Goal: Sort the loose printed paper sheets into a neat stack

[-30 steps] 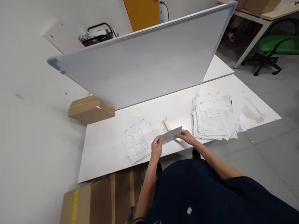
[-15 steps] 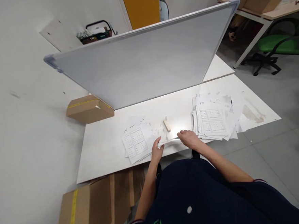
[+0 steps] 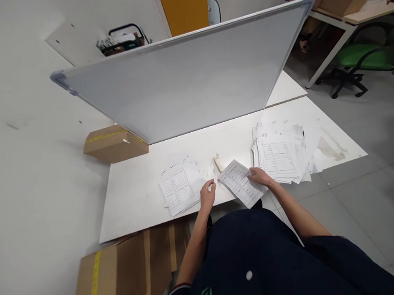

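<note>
My right hand [image 3: 260,177] is closed on the edge of a printed paper sheet [image 3: 242,185], which tilts over the table's front edge with its boxed print facing up. My left hand [image 3: 207,196] is empty, its fingers curved and apart, just left of that sheet. Beside it lies a loose stack of printed papers [image 3: 178,189]. A small beige block [image 3: 217,164] rests on the table, partly hidden behind the held sheet. To the right, near my right hand, sits a larger, untidy paper pile [image 3: 278,157].
A large whiteboard [image 3: 186,85] stands along the back of the white table [image 3: 129,197]. One cardboard box [image 3: 116,144] is at the table's back left, and larger cardboard [image 3: 131,269] stands below at the left. A green chair [image 3: 362,57] is at the far right.
The sheet, seen edge-on between both hands before, has turned face up and moved right with my right hand. My left hand has let go of it.
</note>
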The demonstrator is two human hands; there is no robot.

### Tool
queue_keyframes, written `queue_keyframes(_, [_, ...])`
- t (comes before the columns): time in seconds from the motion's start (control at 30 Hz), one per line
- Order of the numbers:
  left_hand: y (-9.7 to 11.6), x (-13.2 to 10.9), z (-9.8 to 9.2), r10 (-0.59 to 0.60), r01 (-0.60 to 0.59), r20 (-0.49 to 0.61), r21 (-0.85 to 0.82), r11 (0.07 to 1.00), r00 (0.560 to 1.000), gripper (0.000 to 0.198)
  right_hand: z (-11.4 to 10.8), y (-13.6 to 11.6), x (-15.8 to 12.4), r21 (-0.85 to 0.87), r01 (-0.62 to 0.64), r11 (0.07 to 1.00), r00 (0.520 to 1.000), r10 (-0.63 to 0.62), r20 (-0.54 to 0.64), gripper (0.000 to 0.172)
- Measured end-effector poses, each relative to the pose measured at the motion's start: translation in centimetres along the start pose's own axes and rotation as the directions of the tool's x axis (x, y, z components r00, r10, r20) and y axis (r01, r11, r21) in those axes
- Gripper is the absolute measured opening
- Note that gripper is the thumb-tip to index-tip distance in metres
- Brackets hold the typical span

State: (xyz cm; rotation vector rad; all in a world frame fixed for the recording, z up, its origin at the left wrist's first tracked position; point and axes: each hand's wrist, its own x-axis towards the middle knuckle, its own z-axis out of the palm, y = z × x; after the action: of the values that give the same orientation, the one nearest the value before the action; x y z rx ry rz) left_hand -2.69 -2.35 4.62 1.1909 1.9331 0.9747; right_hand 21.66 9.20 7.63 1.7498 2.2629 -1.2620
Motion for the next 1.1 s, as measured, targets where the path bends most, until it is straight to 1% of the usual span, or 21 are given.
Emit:
queue_keyframes(0.03, [-0.1,0.1,0.2,-0.021,0.021,0.010,0.016,1.000,1.000,0.028,0.6,1.1,0.4,0.117,-0.083,0.990,0.996,0.077,0.055,0.015])
queue_keyframes(0.1, [-0.3,0.3,0.6,-0.045,0.043,0.031,0.051,0.998,0.999,0.029,2.1,2.9,1.0,0.297,-0.226,0.928,0.972,0.194,0.136,0.015])
queue_keyframes(0.17, [-0.4,0.5,1.0,-0.045,0.041,0.046,0.083,0.996,0.998,0.031,3.5,4.0,1.3,0.410,-0.295,0.863,0.954,0.242,0.178,0.016])
queue_keyframes(0.23, [-0.3,0.7,1.3,-0.038,0.031,0.057,0.121,0.992,0.998,0.032,4.5,4.6,1.5,0.473,-0.310,0.825,0.949,0.240,0.205,0.018])
queue_keyframes(0.33, [0.4,1.0,1.5,-0.021,0.000,0.096,0.211,0.977,0.995,0.037,5.2,4.7,1.9,0.516,-0.313,0.797,0.948,0.236,0.212,0.019])
queue_keyframes(0.47, [1.8,2.0,1.8,-0.006,-0.077,0.205,0.393,0.916,0.979,0.047,5.5,4.5,2.7,0.534,-0.329,0.779,0.944,0.261,0.202,0.021])
queue_keyframes(0.6, [2.5,3.1,2.7,-0.085,-0.100,0.289,0.570,0.816,0.954,0.057,5.9,4.5,3.2,0.535,-0.330,0.778,0.944,0.265,0.196,0.021])
queue_keyframes(0.7, [2.4,3.7,3.4,-0.153,-0.093,0.310,0.652,0.753,0.938,0.062,6.1,4.6,3.5,0.530,-0.326,0.783,0.945,0.276,0.175,0.020])
queue_keyframes(0.77, [2.2,3.9,3.7,-0.188,-0.081,0.312,0.680,0.729,0.931,0.063,6.3,4.5,3.5,0.525,-0.323,0.788,0.946,0.281,0.161,0.020])
queue_keyframes(0.87, [2.2,3.8,3.8,-0.228,-0.058,0.315,0.691,0.721,0.921,0.065,6.3,4.3,3.4,0.515,-0.315,0.797,0.949,0.279,0.149,0.021])
queue_keyframes(0.93, [2.4,3.5,3.7,-0.227,-0.043,0.315,0.664,0.746,0.922,0.063,5.9,4.2,3.1,0.504,-0.308,0.807,0.951,0.276,0.139,0.022])
queue_keyframes(0.97, [2.5,3.2,3.6,-0.212,-0.034,0.309,0.632,0.774,0.927,0.061,5.6,4.1,2.9,0.497,-0.303,0.813,0.952,0.276,0.130,0.023])
queue_keyframes(1.03, [2.7,2.5,3.4,-0.156,-0.008,0.278,0.511,0.859,0.948,0.057,4.6,4.1,2.4,0.468,-0.292,0.834,0.953,0.296,0.065,0.025])
queue_keyframes(1.07, [2.8,2.1,3.4,-0.141,0.027,0.244,0.417,0.908,0.959,0.057,4.1,4.0,2.1,0.448,-0.282,0.848,0.949,0.316,-0.001,0.027])
queue_keyframes(1.1, [2.9,1.7,3.3,-0.151,0.084,0.208,0.299,0.951,0.967,0.058,3.7,3.9,1.8,0.433,-0.266,0.861,0.940,0.332,-0.083,0.028])
